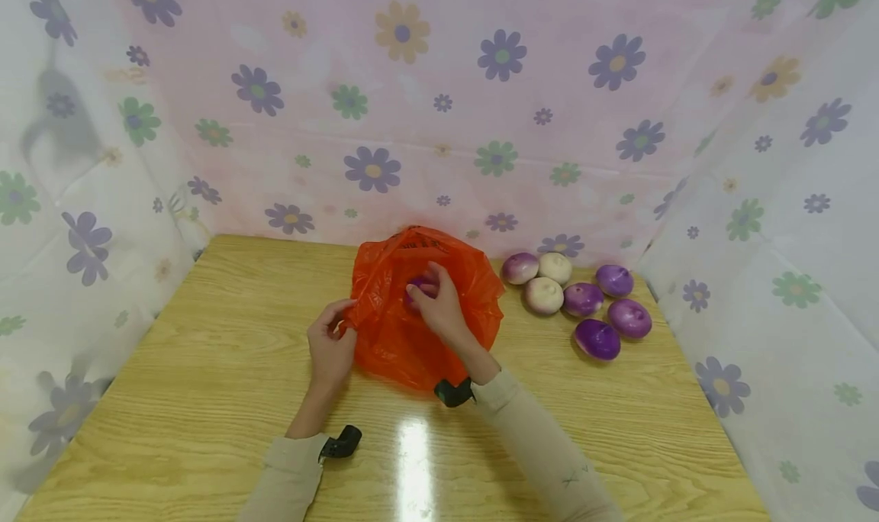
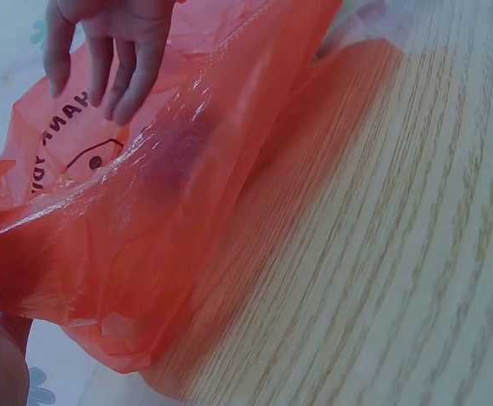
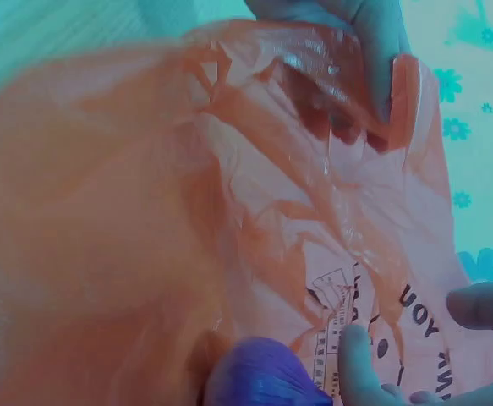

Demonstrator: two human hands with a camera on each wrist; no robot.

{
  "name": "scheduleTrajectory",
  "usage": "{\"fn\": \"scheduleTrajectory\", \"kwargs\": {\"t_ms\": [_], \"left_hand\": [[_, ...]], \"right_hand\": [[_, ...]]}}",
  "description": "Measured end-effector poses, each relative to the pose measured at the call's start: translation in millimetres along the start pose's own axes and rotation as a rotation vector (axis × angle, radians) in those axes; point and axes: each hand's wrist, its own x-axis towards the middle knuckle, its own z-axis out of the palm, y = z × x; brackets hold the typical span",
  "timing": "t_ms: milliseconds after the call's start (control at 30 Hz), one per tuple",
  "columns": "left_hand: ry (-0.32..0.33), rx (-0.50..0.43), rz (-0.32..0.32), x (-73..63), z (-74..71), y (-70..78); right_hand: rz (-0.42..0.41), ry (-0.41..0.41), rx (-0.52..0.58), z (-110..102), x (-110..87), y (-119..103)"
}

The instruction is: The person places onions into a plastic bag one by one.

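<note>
A red plastic bag (image 1: 405, 346) with dark print lies on the table with its mouth spread. My left hand (image 1: 333, 348) pinches the left edge of its rim between thumb and fingers. Inside the bag is a glossy purple onion (image 3: 267, 376) with a pointed tip. Over the bag's mouth is my right hand (image 1: 442, 308), its fingers loosely spread beside the onion and apart from it in the right wrist view. In the left wrist view nothing is between the fingers of the right hand (image 2: 123, 51), and the onion shows only dimly through the red plastic.
Right of the bag, several purple onions (image 1: 584, 299) and pale, whitish ones (image 1: 544, 296) sit grouped on the wooden table (image 1: 226, 339). Flower-patterned cloth (image 1: 439, 125) closes off the back and both sides. Each sleeve carries a dark wrist camera (image 1: 341, 442).
</note>
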Motion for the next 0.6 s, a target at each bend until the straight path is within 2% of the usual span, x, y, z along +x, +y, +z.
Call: {"fn": "scheduleTrajectory", "kwargs": {"t_ms": [333,600], "left_hand": [[0.003,0.012,0.014,-0.7,0.6,-1.7],[0.0,0.012,0.017,-0.8,0.5,-2.0]], "right_hand": [[-0.14,-0.054,0.109,-5.6,-22.5,2.3],[-0.289,-0.048,0.177,-24.0,-45.2,-6.5]]}}
